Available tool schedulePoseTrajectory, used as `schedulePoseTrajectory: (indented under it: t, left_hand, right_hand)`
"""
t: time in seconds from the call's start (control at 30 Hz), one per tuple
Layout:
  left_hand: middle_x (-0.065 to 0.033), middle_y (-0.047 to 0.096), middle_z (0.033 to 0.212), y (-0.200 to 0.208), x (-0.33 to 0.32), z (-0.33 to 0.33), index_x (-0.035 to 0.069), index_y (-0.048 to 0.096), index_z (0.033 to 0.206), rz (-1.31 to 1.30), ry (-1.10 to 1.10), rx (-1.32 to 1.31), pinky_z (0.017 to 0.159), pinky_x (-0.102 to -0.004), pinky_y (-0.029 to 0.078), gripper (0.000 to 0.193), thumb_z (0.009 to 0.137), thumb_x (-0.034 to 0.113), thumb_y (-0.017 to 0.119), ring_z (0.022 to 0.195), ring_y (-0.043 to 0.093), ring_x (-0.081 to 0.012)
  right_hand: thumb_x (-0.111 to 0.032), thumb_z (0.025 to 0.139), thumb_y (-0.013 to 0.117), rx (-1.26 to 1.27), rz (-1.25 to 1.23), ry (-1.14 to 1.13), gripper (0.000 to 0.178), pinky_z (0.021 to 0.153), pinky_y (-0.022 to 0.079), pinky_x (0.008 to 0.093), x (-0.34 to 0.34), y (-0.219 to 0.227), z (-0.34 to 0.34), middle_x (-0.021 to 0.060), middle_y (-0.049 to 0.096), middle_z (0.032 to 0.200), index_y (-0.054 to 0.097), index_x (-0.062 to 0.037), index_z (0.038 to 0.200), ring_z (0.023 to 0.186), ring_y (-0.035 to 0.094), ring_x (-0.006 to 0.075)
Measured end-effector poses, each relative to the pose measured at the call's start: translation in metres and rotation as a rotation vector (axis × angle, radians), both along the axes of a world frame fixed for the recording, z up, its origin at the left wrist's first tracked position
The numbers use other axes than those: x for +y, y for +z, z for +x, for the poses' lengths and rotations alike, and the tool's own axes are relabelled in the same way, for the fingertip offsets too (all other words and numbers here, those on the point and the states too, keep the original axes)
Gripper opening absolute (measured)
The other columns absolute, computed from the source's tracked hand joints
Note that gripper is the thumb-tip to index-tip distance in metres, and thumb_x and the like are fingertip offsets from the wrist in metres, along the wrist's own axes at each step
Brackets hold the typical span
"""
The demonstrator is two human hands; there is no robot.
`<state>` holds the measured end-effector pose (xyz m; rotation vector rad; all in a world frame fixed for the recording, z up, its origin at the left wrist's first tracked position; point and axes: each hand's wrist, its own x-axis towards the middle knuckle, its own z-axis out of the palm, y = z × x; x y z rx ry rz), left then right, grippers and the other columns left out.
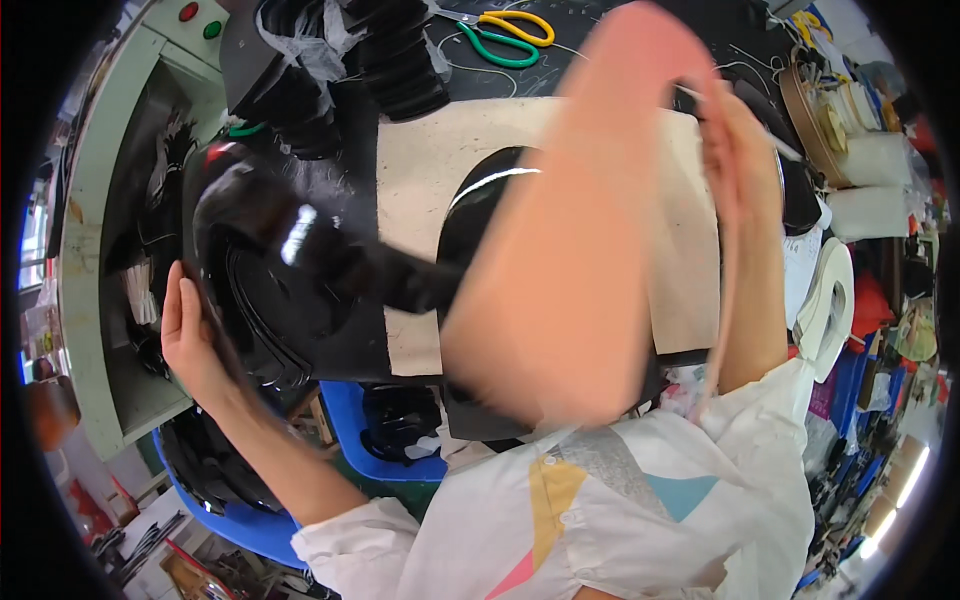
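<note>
My right hand (735, 150) is at the upper right, its fingers bent around the edge of a large flat peach-coloured piece (580, 230). Motion smears that piece, and it hides much of the middle. Behind it, a glossy black rounded piece (480, 215) lies on a beige board (410, 170). Over at the left, my left hand (190, 335) grips the outer edge of a glossy black curved piece (290, 235), also blurred; its thumb is hidden. Beneath this piece are more black curved pieces (265, 320) on the dark table.
Stacks of black pieces (400, 60) with crumpled plastic stand at the back. Near them lie yellow-and-green-handled scissors (505, 40). Blue bins (350, 430) holding black pieces are below the table's near edge. A pale green cabinet (90, 240) borders the left; rolls (870, 185) stand right.
</note>
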<state>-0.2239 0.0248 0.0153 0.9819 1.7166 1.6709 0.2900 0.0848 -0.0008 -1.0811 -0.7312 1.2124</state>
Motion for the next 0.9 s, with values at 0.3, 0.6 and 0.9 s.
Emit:
schedulePoseTrajectory:
  t: [0.3,0.6,0.9]
  left_hand:
    - [-0.0159,0.069,0.11,-0.039,0.019,0.06,0.004,0.074,0.106,-0.019,-0.314,0.867,0.091,-0.0352,0.05,0.023,0.087,0.017,0.073,0.106,0.064,-0.0256]
    - [-0.017,0.063,0.119,-0.037,-0.008,0.191,0.008,0.076,0.101,0.083,-0.639,0.801,0.077,-0.0366,0.051,0.03,0.072,0.011,0.081,0.097,0.058,-0.03]
    - [-0.0161,0.063,0.116,-0.043,-0.01,0.197,0.008,0.075,0.096,0.143,-0.556,0.854,0.075,-0.0352,0.052,0.026,0.07,0.005,0.078,0.094,0.057,-0.0293]
  right_hand:
    - [-0.02,0.08,0.078,-0.934,0.162,0.247,0.036,0.064,0.049,0.0294,-0.019,-0.019,-0.1,0.0123,0.068,0.079,0.071,-0.0001,0.109,0.066,0.059,0.0171]
    - [-0.019,0.08,0.077,-1.039,0.258,0.232,0.032,0.066,0.051,0.0328,-0.021,-0.02,-0.104,0.0136,0.069,0.082,0.07,0.0002,0.105,0.068,0.062,0.0219]
    - [-0.013,0.089,0.067,-0.956,0.502,0.281,0.015,0.053,0.047,0.0345,-0.026,-0.002,-0.107,0.0126,0.068,0.079,0.07,0.0011,0.094,0.059,0.061,0.0271]
